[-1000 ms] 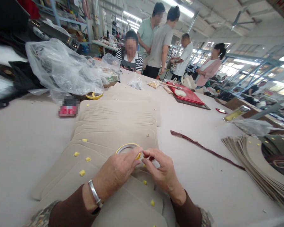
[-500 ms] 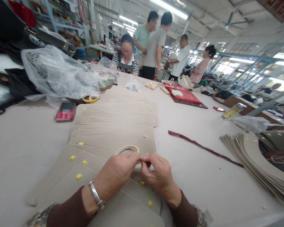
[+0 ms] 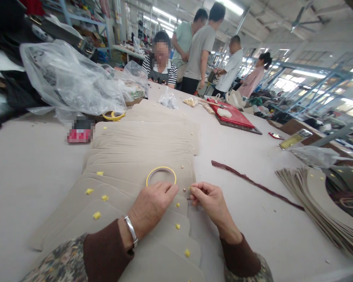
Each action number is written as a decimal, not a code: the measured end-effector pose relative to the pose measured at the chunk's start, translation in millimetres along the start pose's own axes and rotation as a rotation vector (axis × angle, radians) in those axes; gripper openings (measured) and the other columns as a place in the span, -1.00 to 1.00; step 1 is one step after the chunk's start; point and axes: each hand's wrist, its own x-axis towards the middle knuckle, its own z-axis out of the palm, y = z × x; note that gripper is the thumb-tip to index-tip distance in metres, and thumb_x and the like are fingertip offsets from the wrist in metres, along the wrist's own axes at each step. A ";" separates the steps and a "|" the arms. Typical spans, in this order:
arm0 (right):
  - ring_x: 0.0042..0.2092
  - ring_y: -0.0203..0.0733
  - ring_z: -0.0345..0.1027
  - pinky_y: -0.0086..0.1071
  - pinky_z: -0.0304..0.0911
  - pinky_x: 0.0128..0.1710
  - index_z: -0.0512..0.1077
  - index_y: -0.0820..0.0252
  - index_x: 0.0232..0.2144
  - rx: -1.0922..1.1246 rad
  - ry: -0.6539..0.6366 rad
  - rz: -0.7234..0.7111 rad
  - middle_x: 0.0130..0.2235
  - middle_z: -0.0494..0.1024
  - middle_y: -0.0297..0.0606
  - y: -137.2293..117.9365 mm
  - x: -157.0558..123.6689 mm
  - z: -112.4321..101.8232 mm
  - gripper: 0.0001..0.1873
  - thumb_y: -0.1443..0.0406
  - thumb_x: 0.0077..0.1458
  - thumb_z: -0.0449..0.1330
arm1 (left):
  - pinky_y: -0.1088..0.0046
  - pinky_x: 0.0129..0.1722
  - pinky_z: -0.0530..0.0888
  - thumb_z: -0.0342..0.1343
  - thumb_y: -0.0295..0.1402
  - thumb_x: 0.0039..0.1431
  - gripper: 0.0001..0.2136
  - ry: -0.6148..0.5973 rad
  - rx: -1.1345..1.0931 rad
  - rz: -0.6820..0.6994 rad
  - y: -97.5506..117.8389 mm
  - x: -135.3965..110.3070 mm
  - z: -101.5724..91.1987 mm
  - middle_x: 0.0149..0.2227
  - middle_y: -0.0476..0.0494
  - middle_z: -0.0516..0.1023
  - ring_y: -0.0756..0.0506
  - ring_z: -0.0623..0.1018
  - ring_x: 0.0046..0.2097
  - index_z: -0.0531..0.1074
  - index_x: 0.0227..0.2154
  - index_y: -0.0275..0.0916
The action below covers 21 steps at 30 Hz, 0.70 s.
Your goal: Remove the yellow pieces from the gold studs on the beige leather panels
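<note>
My left hand (image 3: 153,205) rests curled on the overlapping beige panels (image 3: 141,172), its fingertips just below a yellow tape roll (image 3: 161,176) that lies flat on a panel. My right hand (image 3: 207,199) is pinched at the right edge of a panel, thumb and forefinger pressed together on something too small to make out, close to a small metal stud (image 3: 184,190). Small yellow tape squares (image 3: 97,215) dot the nearer panels.
A long row of beige panels runs away up the table. Clear plastic bags (image 3: 73,82) lie at left, a red board (image 3: 233,117) far right of centre, a dark strip (image 3: 253,184) and a fanned stack of panels (image 3: 320,203) at right. A seated person and several standing people are beyond.
My hands have parted: the right moved right to the panel's edge, the left dropped onto the panel. The yellow tape roll now lies uncovered above the left fingertips.
</note>
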 end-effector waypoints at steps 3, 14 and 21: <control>-0.57 -0.35 0.33 -0.48 0.28 -0.54 0.54 0.29 -0.42 -0.089 -0.036 -0.031 -0.55 0.53 -0.30 5.9 -1.9 -1.2 -0.71 0.13 0.00 0.27 | 0.38 -0.35 0.38 0.05 -0.48 0.23 -0.94 -0.151 0.061 -0.013 -5.5 3.5 2.1 -0.35 -0.05 0.46 -0.12 0.43 -0.30 0.33 -0.33 -0.20; -0.43 -0.20 0.46 -0.39 0.31 -0.37 0.55 0.19 -0.44 -0.650 -0.001 -0.384 -0.45 0.61 -0.27 0.6 -4.3 14.5 -0.84 0.36 0.08 0.15 | 0.29 -0.31 0.37 0.02 -0.47 0.25 -0.94 -0.180 0.053 -0.002 -4.4 4.5 8.4 -0.36 -0.08 0.46 -0.15 0.41 -0.30 0.35 -0.33 -0.21; -0.50 -0.23 0.42 -0.42 0.26 -0.45 0.46 0.19 -0.25 -0.708 0.074 -0.391 -0.51 0.56 -0.36 6.3 -3.8 12.1 -0.87 0.33 0.10 0.18 | 0.27 -0.29 0.37 -0.02 -0.47 0.27 -0.92 -0.216 0.025 -0.017 -4.4 4.8 7.7 -0.34 -0.09 0.48 -0.17 0.42 -0.27 0.35 -0.32 -0.21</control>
